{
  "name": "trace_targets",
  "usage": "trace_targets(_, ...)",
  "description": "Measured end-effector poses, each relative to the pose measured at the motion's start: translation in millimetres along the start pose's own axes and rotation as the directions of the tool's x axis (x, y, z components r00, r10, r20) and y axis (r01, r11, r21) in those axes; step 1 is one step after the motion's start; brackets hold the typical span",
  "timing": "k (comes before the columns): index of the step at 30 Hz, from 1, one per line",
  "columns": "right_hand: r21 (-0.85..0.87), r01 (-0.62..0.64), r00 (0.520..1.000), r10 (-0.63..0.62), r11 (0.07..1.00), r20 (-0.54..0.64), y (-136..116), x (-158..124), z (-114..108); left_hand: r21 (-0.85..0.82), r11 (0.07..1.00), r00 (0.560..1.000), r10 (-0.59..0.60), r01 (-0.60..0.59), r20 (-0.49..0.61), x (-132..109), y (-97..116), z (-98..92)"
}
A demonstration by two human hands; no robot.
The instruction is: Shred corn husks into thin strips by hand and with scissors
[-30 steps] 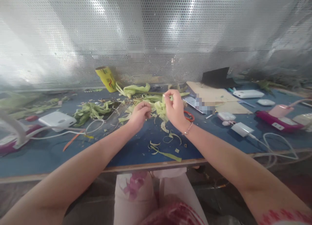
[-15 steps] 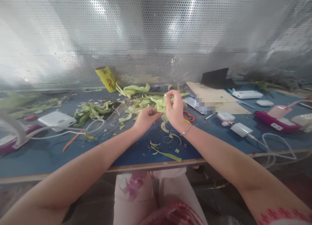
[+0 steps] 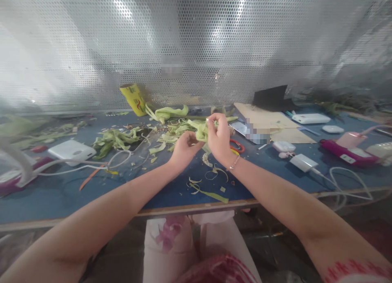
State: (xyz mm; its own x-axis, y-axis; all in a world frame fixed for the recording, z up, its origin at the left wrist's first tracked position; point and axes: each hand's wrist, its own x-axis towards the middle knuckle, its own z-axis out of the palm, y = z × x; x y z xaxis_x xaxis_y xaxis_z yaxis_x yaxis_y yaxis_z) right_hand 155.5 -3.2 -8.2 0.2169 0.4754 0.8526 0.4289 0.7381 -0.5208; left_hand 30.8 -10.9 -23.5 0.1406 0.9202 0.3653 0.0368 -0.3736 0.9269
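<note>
Between my two hands is a folded, pale green leaf piece (image 3: 201,130), held just above the table's middle. My right hand (image 3: 218,136), with a bracelet at the wrist, pinches its right side between thumb and fingers. From the lower left, my left hand (image 3: 185,149) has its fingers curled against the leaf's edge; its fingertips are partly hidden. Behind the hands lies a loose pile of green leaves (image 3: 179,130), with a longer curled leaf (image 3: 171,112) on top at the back. Thin peeled strips (image 3: 214,194) are scattered near the table's front edge.
A yellow tube (image 3: 134,100) leans by the perforated metal panel (image 3: 196,42). More leaves (image 3: 114,140) and a white box-shaped device (image 3: 72,151) with a cable lie left. On the right are red-handled scissors (image 3: 237,146), a phone (image 3: 251,132), cardboard (image 3: 266,117), a charger (image 3: 303,163) and a power strip (image 3: 347,154).
My left hand has moved slightly up, and its fingers are bent differently at the leaf piece. The leaf has shifted a little left and shows a rounder fold. My right hand stays nearly still.
</note>
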Motion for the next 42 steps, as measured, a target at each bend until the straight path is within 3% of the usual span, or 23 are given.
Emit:
trace_targets(5, 0.001, -0.016, 1.000, 0.016, 1.000, 0.004, 1.5, 1.2, -0.7, 0.031, 1.000, 1.000, -0.004, 0.003, 0.022, -1.9, 2.8, -1.5)
trace_targets(10, 0.008, -0.018, 1.000, 0.018, 1.000, 0.001, 4.7, 3.8, -3.6, -0.014, 0.995, 0.994, -0.093, 0.094, 0.059, -5.9, 16.3, -1.6)
trace_targets(14, -0.003, 0.013, 1.000, -0.014, 1.000, -0.022, 7.6, 8.3, -7.5, -0.078, 0.984, 0.975, -0.144, 0.159, 0.172, -7.4, 22.3, -0.8)
trace_targets(18, -0.019, 0.031, 0.998, -0.032, 0.999, -0.052, 9.8, 12.2, -10.9, -0.100, 0.972, 0.959, -0.189, 0.213, 0.210, -6.5, 20.5, -2.2)
trace_targets(26, -0.006, -0.007, 1.000, 0.007, 1.000, -0.015, 6.6, 9.1, -10.0, -0.008, 0.952, 0.908, -0.289, 0.306, 0.303, -5.7, 18.2, -5.6)
trace_targets(29, 0.010, -0.014, 0.999, 0.014, 1.000, 0.034, 5.9, 6.3, -7.7, -0.172, 0.940, 0.932, -0.242, 0.294, 0.269, -5.2, 17.6, -3.5)
trace_targets(32, 0.008, -0.004, 0.999, 0.004, 1.000, 0.042, 6.3, 3.5, -4.2, -0.324, 0.920, 0.972, -0.180, 0.222, 0.154, -4.2, 15.5, -0.4)
trace_targets(35, -0.007, 0.014, 1.000, -0.014, 1.000, 0.027, 6.4, 0.8, -0.4, -0.342, 0.916, 0.978, -0.191, 0.208, 0.084, -4.2, 13.8, 2.3)
trace_targets(42, -0.017, 0.039, 0.999, -0.038, 0.999, 0.035, 1.6, -4.2, 5.4, -0.403, 0.901, 0.987, -0.155, 0.162, 0.049, -5.7, 16.1, 6.4)
